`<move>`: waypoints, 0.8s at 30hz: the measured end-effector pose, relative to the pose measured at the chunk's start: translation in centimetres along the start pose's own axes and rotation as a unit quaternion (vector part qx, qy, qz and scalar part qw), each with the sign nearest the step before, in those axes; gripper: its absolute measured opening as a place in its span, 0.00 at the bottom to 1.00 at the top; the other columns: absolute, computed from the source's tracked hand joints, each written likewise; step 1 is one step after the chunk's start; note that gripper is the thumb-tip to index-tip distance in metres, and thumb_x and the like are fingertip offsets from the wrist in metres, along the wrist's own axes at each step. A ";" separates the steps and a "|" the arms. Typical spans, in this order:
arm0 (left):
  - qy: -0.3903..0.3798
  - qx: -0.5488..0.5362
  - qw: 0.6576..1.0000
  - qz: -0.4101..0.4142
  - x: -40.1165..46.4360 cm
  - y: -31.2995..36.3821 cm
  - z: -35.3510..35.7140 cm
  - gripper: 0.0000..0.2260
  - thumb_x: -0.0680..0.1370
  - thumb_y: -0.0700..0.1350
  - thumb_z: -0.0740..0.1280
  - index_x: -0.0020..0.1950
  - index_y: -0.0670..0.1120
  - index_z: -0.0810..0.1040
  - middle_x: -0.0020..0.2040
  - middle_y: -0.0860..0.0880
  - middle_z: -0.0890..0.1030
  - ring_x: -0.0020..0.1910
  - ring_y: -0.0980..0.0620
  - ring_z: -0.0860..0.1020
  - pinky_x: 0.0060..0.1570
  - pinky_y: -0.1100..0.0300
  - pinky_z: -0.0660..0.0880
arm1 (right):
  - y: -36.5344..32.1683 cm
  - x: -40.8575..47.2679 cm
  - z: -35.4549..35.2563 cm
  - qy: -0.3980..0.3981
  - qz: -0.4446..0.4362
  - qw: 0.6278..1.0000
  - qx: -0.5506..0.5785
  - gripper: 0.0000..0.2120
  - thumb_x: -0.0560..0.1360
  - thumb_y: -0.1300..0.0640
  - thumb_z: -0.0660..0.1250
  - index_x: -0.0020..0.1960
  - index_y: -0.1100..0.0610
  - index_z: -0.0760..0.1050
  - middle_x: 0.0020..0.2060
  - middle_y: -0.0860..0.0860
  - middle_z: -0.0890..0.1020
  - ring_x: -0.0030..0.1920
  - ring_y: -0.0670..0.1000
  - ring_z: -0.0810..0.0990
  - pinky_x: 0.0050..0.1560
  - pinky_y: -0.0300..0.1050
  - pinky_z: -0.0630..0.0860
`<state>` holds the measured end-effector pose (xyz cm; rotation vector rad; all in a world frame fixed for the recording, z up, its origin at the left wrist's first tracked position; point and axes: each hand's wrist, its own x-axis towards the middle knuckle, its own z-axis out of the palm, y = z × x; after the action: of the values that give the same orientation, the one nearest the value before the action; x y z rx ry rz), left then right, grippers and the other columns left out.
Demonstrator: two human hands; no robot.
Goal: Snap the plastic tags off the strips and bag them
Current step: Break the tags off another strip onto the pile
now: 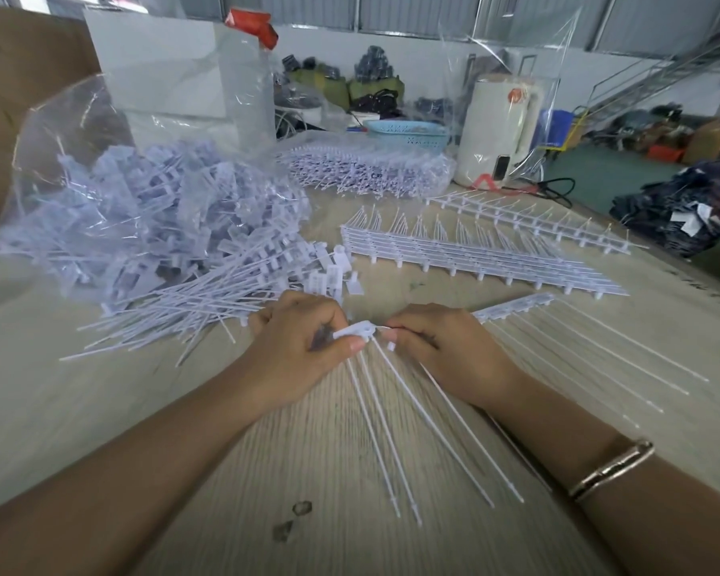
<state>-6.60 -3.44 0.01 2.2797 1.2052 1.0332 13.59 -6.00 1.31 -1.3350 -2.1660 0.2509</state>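
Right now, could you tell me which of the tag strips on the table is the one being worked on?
The strip nearest the person, under the right hand, with tags attached; the others lie farther back, untouched.

A pale wood-grain table (292, 442) stands before a white wall (425, 47), green floor (599, 176) at right.

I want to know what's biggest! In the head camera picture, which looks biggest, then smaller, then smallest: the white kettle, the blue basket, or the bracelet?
1. White kettle, clearly the largest.
2. Blue basket, and 3. bracelet: they look about alike here. The bracelet sits much nearer the camera, so it looks bigger than it really is; I won't rank these two.
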 end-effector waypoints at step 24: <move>0.017 0.200 0.977 0.069 0.0 0.2 -0.6 0.13 0.73 0.61 0.56 0.44 0.58 0.77 0.49 0.62 0.73 0.54 0.60 0.64 0.46 0.60 0.49 | -1.5 -0.5 -0.2 0.045 -0.020 0.997 -0.065 0.11 0.72 0.50 0.70 0.52 0.53 0.78 0.44 0.48 0.82 0.45 0.51 0.78 0.50 0.51 0.73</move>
<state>-6.93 -3.56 0.49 2.6940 1.3889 0.9490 12.74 -7.18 1.94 -1.3444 -2.1623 0.0347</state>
